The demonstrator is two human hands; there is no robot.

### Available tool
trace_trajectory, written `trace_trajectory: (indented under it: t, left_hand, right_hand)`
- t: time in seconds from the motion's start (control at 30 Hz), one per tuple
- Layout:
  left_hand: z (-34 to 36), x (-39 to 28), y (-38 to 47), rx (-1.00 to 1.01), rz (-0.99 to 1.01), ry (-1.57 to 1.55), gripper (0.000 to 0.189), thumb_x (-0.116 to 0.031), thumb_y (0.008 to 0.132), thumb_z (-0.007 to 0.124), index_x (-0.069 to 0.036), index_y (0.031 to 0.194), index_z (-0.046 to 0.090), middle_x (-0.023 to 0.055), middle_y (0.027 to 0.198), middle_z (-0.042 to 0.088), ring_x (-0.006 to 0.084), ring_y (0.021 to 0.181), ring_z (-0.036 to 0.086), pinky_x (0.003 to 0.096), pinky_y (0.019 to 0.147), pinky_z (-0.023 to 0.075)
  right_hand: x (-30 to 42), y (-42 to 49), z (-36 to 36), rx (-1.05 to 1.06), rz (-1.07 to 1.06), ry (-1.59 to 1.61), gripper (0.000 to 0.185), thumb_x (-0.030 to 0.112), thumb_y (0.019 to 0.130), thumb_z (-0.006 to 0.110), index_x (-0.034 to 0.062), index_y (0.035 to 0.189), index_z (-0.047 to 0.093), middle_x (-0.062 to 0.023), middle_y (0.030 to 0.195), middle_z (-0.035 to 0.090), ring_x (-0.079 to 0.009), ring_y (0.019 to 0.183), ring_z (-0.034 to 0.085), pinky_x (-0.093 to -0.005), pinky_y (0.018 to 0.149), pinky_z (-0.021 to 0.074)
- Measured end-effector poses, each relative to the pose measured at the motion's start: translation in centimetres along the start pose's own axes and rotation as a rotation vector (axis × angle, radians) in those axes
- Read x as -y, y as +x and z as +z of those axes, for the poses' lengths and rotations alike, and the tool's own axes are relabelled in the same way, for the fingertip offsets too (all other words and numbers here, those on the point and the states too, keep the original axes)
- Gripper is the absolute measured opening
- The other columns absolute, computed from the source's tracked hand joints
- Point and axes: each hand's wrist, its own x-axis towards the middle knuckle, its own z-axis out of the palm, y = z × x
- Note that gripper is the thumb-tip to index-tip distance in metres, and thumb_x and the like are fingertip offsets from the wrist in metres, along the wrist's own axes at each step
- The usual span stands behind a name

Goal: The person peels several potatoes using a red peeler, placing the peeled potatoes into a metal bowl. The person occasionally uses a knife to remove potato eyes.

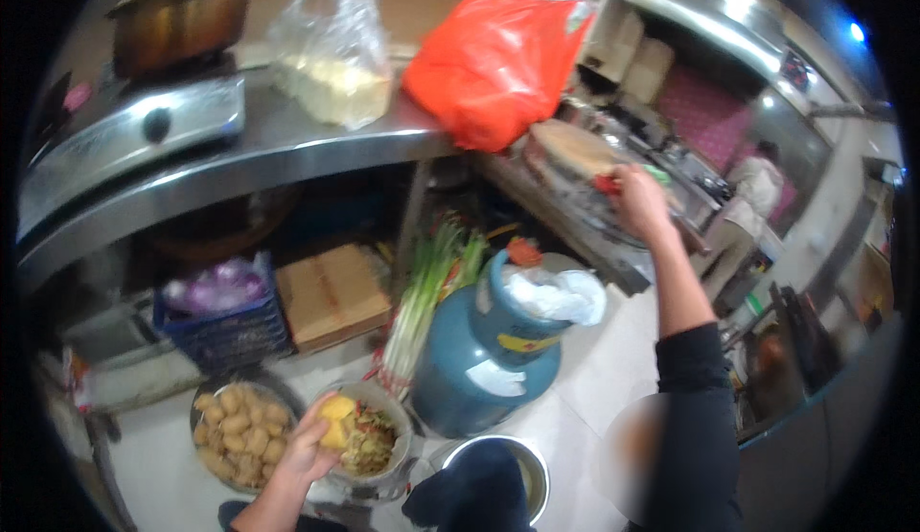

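Note:
My left hand holds a yellow peeled potato over a bucket of peelings and vegetable scraps. Left of it stands a round basin filled with unpeeled potatoes. My right hand is stretched out to the upper right, its fingers closed around a small red object beside a thick round wooden chopping board; what the red object is cannot be told. A metal pot stands on the floor, partly hidden by my knee.
A blue gas cylinder stands by green onions. Above are a steel counter, a red plastic bag, a clear bag and a pot on a stove. Below sit a crate and a cardboard box. Another person stands at right.

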Motion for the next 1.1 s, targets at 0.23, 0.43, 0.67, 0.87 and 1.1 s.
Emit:
trace_trajectory:
  t: [0.23, 0.43, 0.67, 0.87, 1.1]
  left_hand:
    - [0.2, 0.2, -0.8, 0.066, -0.059, 0.070, 0.080, 0.007, 0.086, 0.070, -0.018, 0.152, 0.031, 0.0079, 0.134, 0.049, 0.0204, 0.119, 0.056, 0.0345, 0.097, 0.0511]
    - [0.0, 0.1, -1.8, -0.060, -0.081, 0.262, 0.084, 0.006, 0.082, 0.074, -0.011, 0.152, 0.029, 0.0078, 0.137, 0.051, 0.0197, 0.120, 0.057, 0.0343, 0.095, 0.0511]
    - [-2.8, 1.3, -1.9, -0.185, -0.201, 0.232, 0.067, 0.004, 0.087, 0.071, -0.008, 0.144, 0.037, 0.0074, 0.120, 0.058, 0.0137, 0.103, 0.063, 0.0273, 0.076, 0.0530]
    - [-3.6, 1.6, -1.8, -0.153, -0.235, 0.295, 0.074, 0.007, 0.081, 0.073, -0.005, 0.145, 0.038, 0.0077, 0.127, 0.057, 0.0158, 0.109, 0.062, 0.0314, 0.091, 0.0534]
    - [-3.3, 0.7, -1.5, -0.198, -0.297, 0.555, 0.084, 0.003, 0.073, 0.082, -0.006, 0.145, 0.039, 0.0051, 0.124, 0.059, 0.0147, 0.112, 0.059, 0.0305, 0.095, 0.0505]
  right_hand:
    - [19.5, -16.3, 3.3, 0.236, -0.072, 1.779, 0.015, 0.015, 0.096, 0.065, 0.0035, 0.102, 0.057, -0.0024, 0.092, 0.060, -0.0112, 0.082, 0.058, -0.0276, 0.076, 0.0493]
    - [35.8, -27.1, 12.2, 0.702, 0.463, 2.439, 0.014, 0.017, 0.103, 0.055, 0.0042, 0.099, 0.056, -0.0089, 0.093, 0.065, -0.0159, 0.086, 0.061, -0.0312, 0.080, 0.0514]
    - [39.5, -30.2, 15.1, 0.889, 0.357, 2.152, 0.014, 0.016, 0.098, 0.065, 0.0036, 0.094, 0.058, -0.0053, 0.086, 0.065, -0.0120, 0.081, 0.061, -0.0279, 0.076, 0.0513]
    - [39.9, -30.4, 19.3, 0.845, 0.637, 2.056, 0.011, 0.006, 0.090, 0.069, 0.0032, 0.086, 0.060, 0.0001, 0.081, 0.063, -0.0063, 0.073, 0.055, -0.0269, 0.063, 0.0462]
    - [39.2, -29.8, 22.6, 0.560, -0.104, 0.983, 0.014, 0.011, 0.087, 0.069, 0.0011, 0.095, 0.064, -0.0210, 0.082, 0.070, -0.0355, 0.075, 0.071, -0.0462, 0.069, 0.0542]
